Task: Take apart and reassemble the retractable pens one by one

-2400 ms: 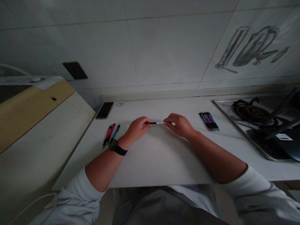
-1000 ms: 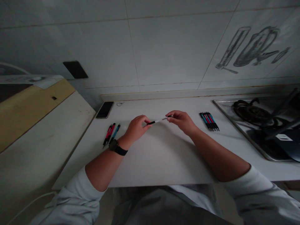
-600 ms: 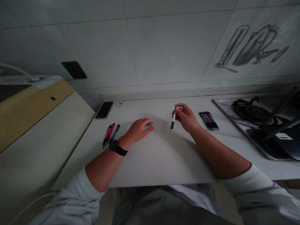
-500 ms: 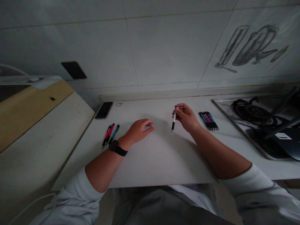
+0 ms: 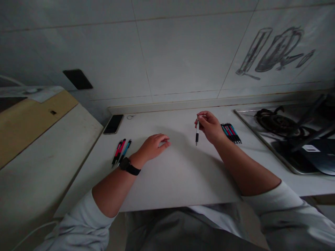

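In my right hand (image 5: 209,126) is a white pen (image 5: 197,130) with a black grip, pinched near its top so that its tip points down over the countertop. Just right of that hand lies a row of several red and blue pens (image 5: 231,133), side by side and partly hidden by the hand. My left hand (image 5: 153,146), a black watch on its wrist, rests at the middle left with fingers apart and nothing in them. Left of it are two red pens (image 5: 119,151) and a blue pen (image 5: 126,150), whose lower end is near the watch.
A phone (image 5: 113,124) and a small ring (image 5: 130,117) lie at the back left of the white countertop (image 5: 167,184). A gas stove (image 5: 280,122) with a dark object on it stands at the right. A white cabinet (image 5: 44,150) borders the left side.
My right hand has moved slightly right and back with the white pen, closer to the pen row. The pen now hangs more upright. My left hand stays in place; the view has shifted a little.
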Tool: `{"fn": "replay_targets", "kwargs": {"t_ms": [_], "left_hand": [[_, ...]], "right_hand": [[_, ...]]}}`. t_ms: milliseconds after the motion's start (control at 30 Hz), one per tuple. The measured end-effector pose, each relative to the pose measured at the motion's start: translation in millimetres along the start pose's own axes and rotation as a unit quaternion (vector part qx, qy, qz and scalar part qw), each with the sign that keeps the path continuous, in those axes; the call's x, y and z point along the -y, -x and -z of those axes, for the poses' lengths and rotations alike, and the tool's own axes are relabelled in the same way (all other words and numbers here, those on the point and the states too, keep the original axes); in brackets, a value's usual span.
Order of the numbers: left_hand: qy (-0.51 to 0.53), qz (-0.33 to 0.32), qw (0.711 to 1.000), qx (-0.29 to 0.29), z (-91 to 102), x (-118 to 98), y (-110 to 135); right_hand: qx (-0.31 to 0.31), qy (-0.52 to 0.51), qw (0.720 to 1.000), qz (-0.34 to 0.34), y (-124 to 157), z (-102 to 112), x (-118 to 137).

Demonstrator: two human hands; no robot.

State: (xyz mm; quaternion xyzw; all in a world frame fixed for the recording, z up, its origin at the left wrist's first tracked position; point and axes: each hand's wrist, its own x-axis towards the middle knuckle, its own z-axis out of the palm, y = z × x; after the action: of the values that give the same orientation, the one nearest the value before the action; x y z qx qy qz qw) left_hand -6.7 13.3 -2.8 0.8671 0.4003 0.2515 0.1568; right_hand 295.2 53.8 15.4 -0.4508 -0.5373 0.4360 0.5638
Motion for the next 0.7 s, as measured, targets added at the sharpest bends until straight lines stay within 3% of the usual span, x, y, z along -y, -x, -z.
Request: {"fn": "replay_targets", "kwargs": {"t_ms": [133,467,700], "left_hand": [[-0.005,-0.009,1.0,0.0,-0.7,1,0],[-0.016,-0.016,1.0,0.014,-2.6,6,-1],[-0.03,-0.03,0.999,0.023,-5.0,14,1]], "right_hand": [[-0.047,0.019,0.998,0.028,-11,20,6],[-0.173,0.073,0.98,0.063,-34,96,23],[-0.21,0.115,0.969,0.058,-38,129,24]]}}
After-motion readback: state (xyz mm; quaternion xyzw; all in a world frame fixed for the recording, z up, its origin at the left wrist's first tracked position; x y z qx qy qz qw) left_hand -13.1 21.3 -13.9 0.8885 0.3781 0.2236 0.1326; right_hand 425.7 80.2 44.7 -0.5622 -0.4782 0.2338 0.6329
